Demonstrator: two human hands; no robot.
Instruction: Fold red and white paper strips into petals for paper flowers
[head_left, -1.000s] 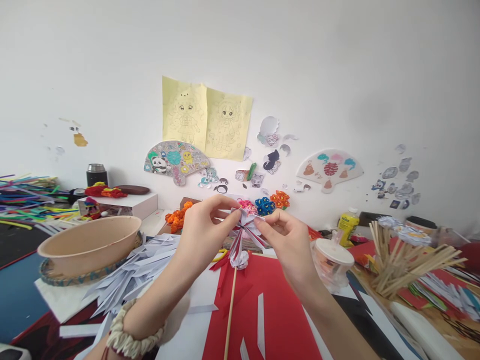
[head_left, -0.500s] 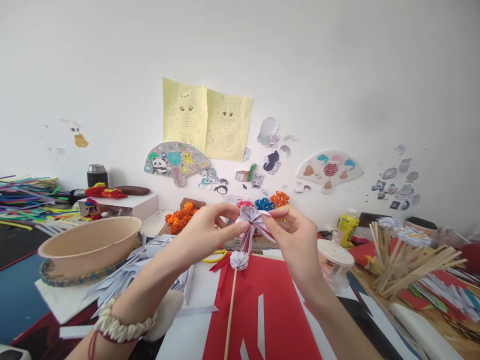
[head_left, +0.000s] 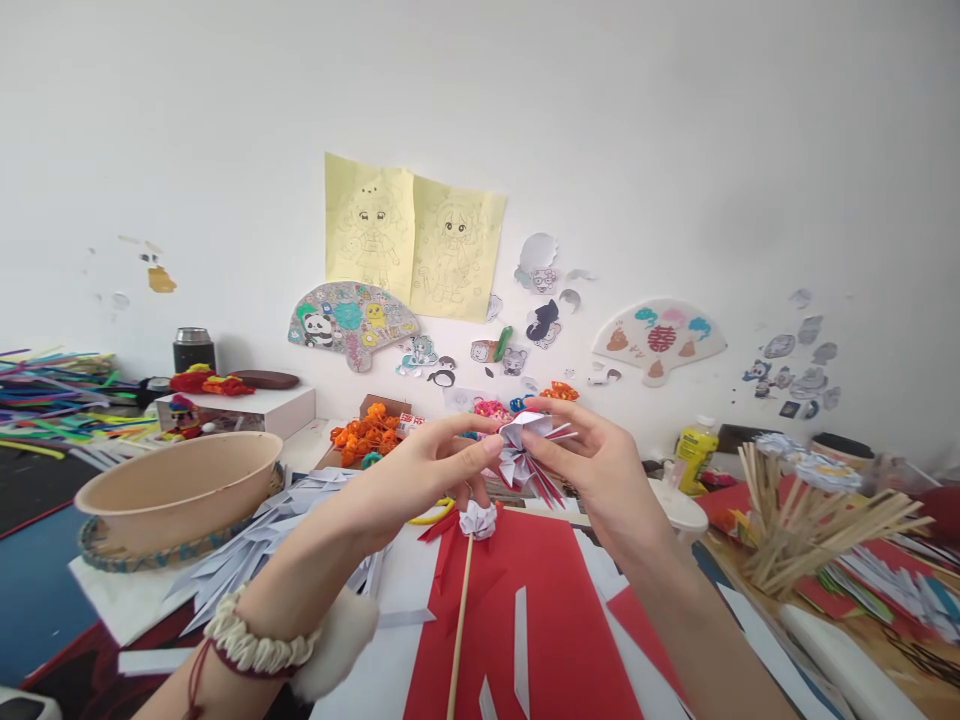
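Between my two hands, above the table, is a white-and-red folded paper flower point(head_left: 519, 440) with pointed strips fanning out to the right and below. My left hand point(head_left: 450, 452) pinches its left side with thumb and fingers. From the right, my right hand point(head_left: 589, 450) grips the flower, its thumb lying on the front petals. Below them a small white paper flower point(head_left: 478, 520) tops a thin wooden stick point(head_left: 460, 630). The stick lies over red paper sheets point(head_left: 570, 620), where a few narrow white paper strips point(head_left: 521, 640) rest.
On the left stand a beige basin point(head_left: 180, 490) and a pile of folded white paper pieces point(head_left: 262, 540). To the right are a lidded cup point(head_left: 679, 508), a yellow bottle point(head_left: 697, 455) and a bundle of wooden sticks point(head_left: 810, 530). Orange pipe-cleaner flowers point(head_left: 367, 435) sit at the back.
The paper flower has turned and shifted slightly right, its strips now spreading rightward. My left fingers have moved around its left edge, and my right hand has shifted a little right.
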